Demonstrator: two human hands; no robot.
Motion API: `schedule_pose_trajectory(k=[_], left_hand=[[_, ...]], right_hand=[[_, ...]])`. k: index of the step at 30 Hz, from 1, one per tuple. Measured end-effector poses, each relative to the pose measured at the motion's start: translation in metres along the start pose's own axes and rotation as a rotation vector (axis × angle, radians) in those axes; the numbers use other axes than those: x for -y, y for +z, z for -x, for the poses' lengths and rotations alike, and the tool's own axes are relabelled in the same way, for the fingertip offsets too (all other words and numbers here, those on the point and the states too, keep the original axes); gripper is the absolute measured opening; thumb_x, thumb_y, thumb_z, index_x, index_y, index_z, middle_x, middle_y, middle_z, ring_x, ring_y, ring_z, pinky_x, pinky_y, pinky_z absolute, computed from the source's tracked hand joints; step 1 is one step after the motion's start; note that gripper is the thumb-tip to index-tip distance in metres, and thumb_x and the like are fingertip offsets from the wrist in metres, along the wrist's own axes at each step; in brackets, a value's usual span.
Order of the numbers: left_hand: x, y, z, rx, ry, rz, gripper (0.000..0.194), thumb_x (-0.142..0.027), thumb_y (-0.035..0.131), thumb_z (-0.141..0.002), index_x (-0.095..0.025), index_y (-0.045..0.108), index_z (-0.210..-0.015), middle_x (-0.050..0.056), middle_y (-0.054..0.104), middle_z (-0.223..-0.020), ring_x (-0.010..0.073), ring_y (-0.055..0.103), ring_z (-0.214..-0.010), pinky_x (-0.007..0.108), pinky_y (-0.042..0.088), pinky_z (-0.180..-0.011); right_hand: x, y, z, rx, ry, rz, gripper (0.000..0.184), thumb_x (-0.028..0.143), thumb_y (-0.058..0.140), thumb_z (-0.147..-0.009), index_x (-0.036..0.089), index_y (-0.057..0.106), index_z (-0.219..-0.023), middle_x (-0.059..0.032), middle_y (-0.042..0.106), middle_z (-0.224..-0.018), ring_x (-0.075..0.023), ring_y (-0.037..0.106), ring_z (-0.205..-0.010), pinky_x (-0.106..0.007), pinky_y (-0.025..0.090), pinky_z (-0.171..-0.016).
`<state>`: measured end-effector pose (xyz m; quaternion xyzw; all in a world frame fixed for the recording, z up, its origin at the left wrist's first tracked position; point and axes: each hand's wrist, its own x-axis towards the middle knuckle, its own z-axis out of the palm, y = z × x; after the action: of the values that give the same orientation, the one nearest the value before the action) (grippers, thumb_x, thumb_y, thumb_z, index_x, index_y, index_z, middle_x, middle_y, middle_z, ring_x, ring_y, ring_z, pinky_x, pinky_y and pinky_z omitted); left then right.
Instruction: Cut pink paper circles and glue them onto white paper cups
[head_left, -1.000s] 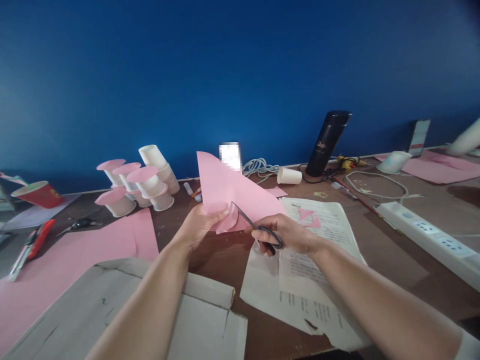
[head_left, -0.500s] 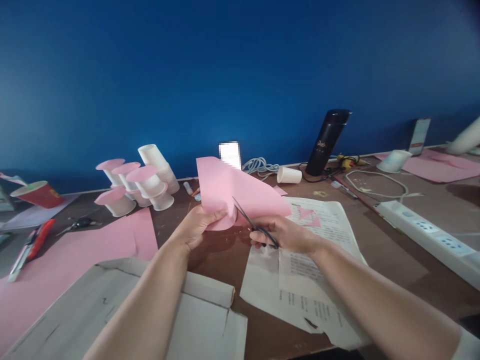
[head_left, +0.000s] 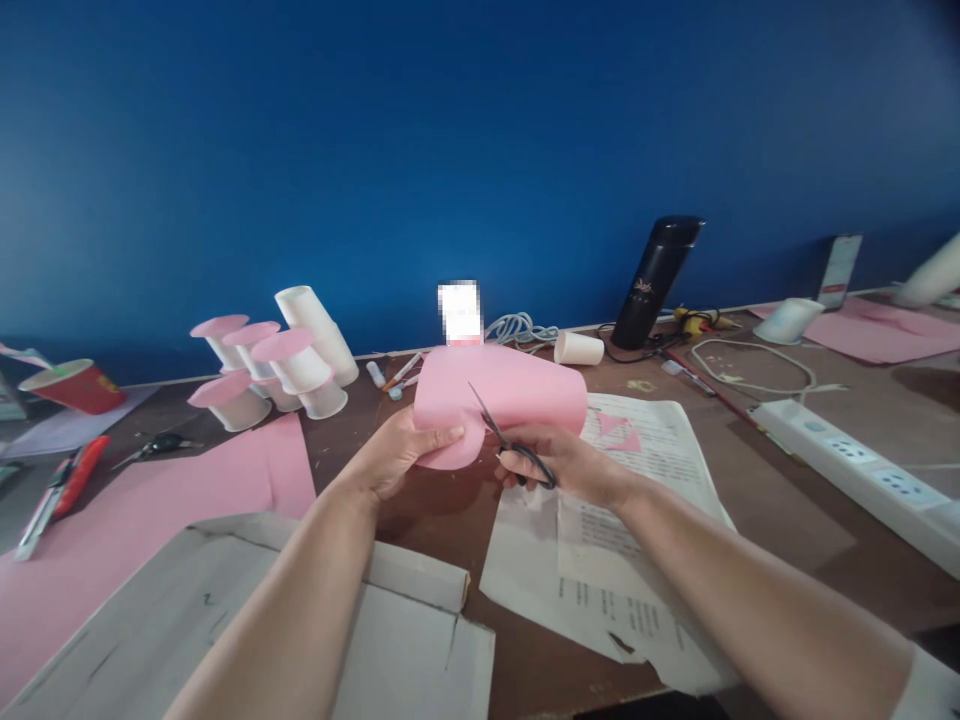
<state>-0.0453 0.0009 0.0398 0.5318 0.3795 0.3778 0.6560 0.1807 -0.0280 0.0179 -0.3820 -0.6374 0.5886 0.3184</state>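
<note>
A curled sheet of pink paper [head_left: 510, 385] is held up over the brown table. My left hand [head_left: 394, 450] pinches its lower left part, thumb on the near face and the other fingers hidden behind. In my right hand [head_left: 566, 465] is a pair of dark scissors [head_left: 531, 460], its fingers closed round the handles. One blade lies over the front of the sheet, pointing up and left; the other blade is mostly hidden by the paper. A cut edge curves beside the blades, near my left thumb.
White paper cups [head_left: 300, 362] topped with pink discs stand at the left, near a red-handled utility knife [head_left: 71, 485] on pink paper. Grey cardboard [head_left: 420, 650] and printed sheets [head_left: 517, 580] lie in front. A black flask [head_left: 656, 285] and power strip [head_left: 862, 460] are on the right.
The pink sheet's raised upper left corner has come down and the paper now curls over on itself. My left hand and the sheet have shifted slightly right; the scissors stay at the cut.
</note>
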Motion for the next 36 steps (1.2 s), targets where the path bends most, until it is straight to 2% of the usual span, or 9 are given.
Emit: schedule_pose_trajectory(k=[7,11,17,23,36], left_hand=[[0.004,-0.004,-0.003,-0.029,0.004,-0.053,0.049,-0.036,0.081,-0.065,-0.013,0.072,-0.107,0.014,0.074,-0.099,0.0317,0.069,-0.09,0.046,0.051,-0.088],[0.007,-0.007,-0.005,-0.027,0.002,-0.052,0.049,-0.034,0.08,-0.067,-0.014,0.07,-0.11,0.013,0.074,-0.1,0.0292,0.069,-0.089,0.044,0.051,-0.086],[0.011,-0.01,-0.008,-0.011,-0.01,-0.062,0.046,-0.032,0.08,-0.068,-0.012,0.07,-0.109,0.012,0.074,-0.101,0.028,0.068,-0.092,0.043,0.05,-0.09],[0.011,-0.01,-0.008,-0.036,-0.043,-0.076,0.044,-0.034,0.08,-0.068,-0.012,0.071,-0.105,0.013,0.074,-0.103,0.0289,0.068,-0.093,0.043,0.05,-0.09],[0.009,-0.008,-0.007,-0.025,-0.086,-0.039,0.041,-0.034,0.081,-0.067,-0.012,0.072,-0.101,0.012,0.075,-0.096,0.0283,0.069,-0.092,0.039,0.051,-0.086]], right_hand=[[0.007,0.0,0.002,-0.019,-0.02,0.108,0.037,0.052,0.065,-0.082,0.016,0.059,-0.076,0.0037,0.047,-0.066,-0.0082,0.042,-0.06,-0.023,0.033,-0.054],[0.003,0.0,0.001,-0.034,-0.015,0.125,0.038,0.054,0.065,-0.082,0.016,0.064,-0.083,0.0028,0.049,-0.067,-0.0092,0.046,-0.061,-0.024,0.038,-0.056],[0.005,0.004,0.001,-0.058,0.058,0.011,0.041,0.053,0.071,-0.076,0.014,0.07,-0.087,0.0017,0.052,-0.067,-0.0084,0.049,-0.058,-0.024,0.047,-0.056],[0.006,0.005,0.001,-0.097,0.103,-0.075,0.049,0.051,0.074,-0.073,0.015,0.072,-0.106,0.0,0.058,-0.074,-0.0065,0.051,-0.054,-0.023,0.047,-0.051],[0.009,0.006,0.002,-0.127,0.119,-0.041,0.05,0.052,0.075,-0.071,0.013,0.073,-0.103,0.0006,0.058,-0.069,-0.0073,0.051,-0.054,-0.024,0.046,-0.052]])
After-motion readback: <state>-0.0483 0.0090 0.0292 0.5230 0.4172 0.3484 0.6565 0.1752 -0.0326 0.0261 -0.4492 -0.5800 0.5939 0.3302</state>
